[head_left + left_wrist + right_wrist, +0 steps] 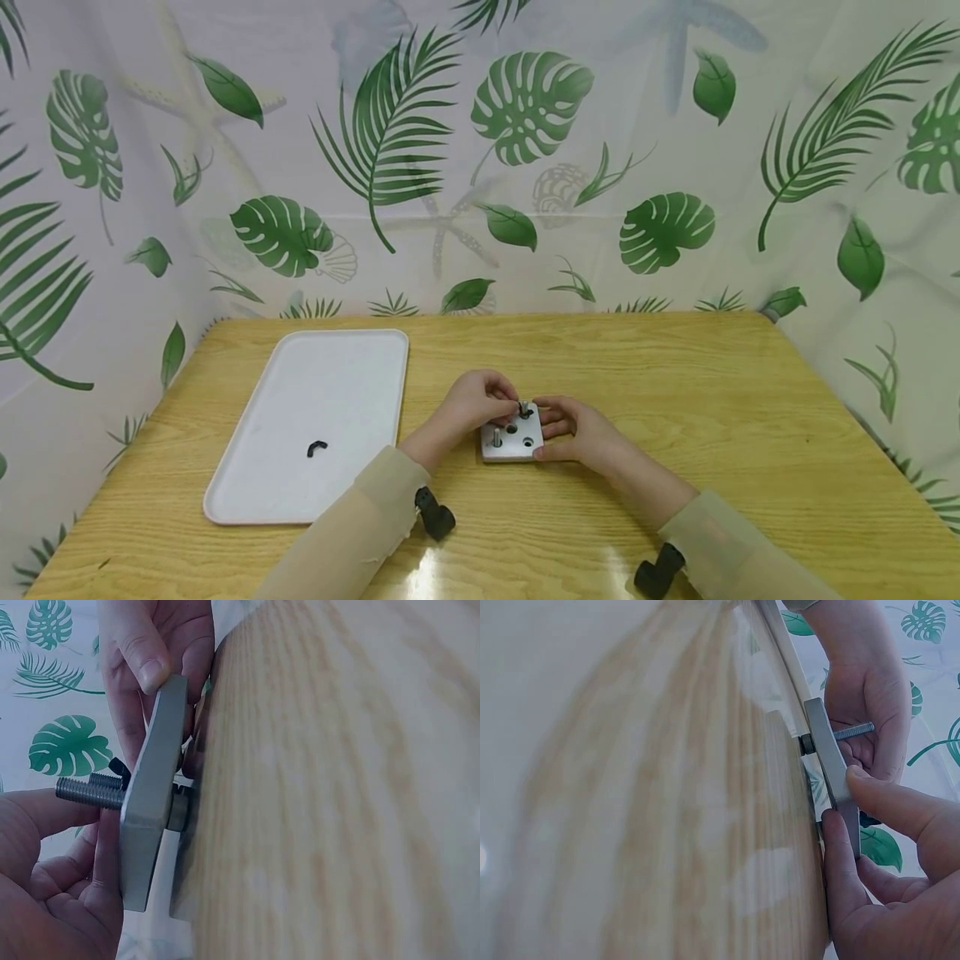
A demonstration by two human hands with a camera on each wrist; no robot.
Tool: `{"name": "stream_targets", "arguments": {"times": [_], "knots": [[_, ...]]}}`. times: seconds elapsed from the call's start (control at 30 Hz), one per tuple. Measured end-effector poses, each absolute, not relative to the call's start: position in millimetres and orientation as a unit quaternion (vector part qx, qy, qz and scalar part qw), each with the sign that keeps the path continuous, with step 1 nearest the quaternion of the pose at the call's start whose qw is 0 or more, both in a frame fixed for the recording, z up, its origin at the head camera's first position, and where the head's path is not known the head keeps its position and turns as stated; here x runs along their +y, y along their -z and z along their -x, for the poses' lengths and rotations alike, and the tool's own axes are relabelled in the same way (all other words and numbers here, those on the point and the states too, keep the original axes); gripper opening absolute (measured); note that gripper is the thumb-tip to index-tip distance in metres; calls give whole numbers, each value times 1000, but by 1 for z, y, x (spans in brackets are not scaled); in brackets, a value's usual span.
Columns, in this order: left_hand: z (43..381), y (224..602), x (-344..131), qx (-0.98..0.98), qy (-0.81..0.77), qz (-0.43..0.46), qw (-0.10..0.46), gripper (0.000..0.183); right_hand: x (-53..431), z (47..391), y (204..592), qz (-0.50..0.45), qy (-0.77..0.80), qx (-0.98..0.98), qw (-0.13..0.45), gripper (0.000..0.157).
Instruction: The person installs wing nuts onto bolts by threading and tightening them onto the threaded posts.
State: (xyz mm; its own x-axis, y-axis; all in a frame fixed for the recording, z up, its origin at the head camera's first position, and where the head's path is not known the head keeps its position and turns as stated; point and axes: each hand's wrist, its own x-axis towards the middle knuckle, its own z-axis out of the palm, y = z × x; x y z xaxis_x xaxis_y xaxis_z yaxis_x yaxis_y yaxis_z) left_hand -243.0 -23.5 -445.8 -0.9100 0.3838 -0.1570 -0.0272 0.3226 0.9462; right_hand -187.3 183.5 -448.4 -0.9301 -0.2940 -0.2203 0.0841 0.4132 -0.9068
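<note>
A square silver metal plate (512, 452) with several round holes is held just over the table, two threaded bolts standing up through it. One bolt (497, 437) rises bare at the near left corner; its head (180, 808) shows under the plate in the left wrist view. On the far bolt (525, 407) sits a black wing nut (118, 771). My left hand (480, 400) pinches at this wing nut, its fingertips partly hidden. With thumb on top and fingers beneath, my right hand (581, 433) grips the plate's right edge.
A white tray (330, 375) lies on the left of the wooden table (675, 375), with a small black bent piece (317, 448) on it. Leaf-patterned cloth (525, 250) hangs behind the table and along its sides.
</note>
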Motion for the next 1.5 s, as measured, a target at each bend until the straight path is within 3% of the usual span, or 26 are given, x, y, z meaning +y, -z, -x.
{"name": "stream_targets", "arguments": {"times": [0.27, 0.63, 0.83, 1.5], "knots": [[243, 448, -23, 796, -569, -101, 180, 10, 183, 185, 448, 62, 542, 819, 177, 82], [242, 448, -22, 788, -573, -114, 193, 34, 183, 184, 449, 58, 542, 819, 179, 82], [242, 447, -24, 820, -527, -130, 182, 21, 184, 184, 449, 60, 543, 818, 181, 82], [242, 448, -23, 798, -567, -114, 170, 9, 183, 186, 447, 60, 549, 815, 177, 82]]}}
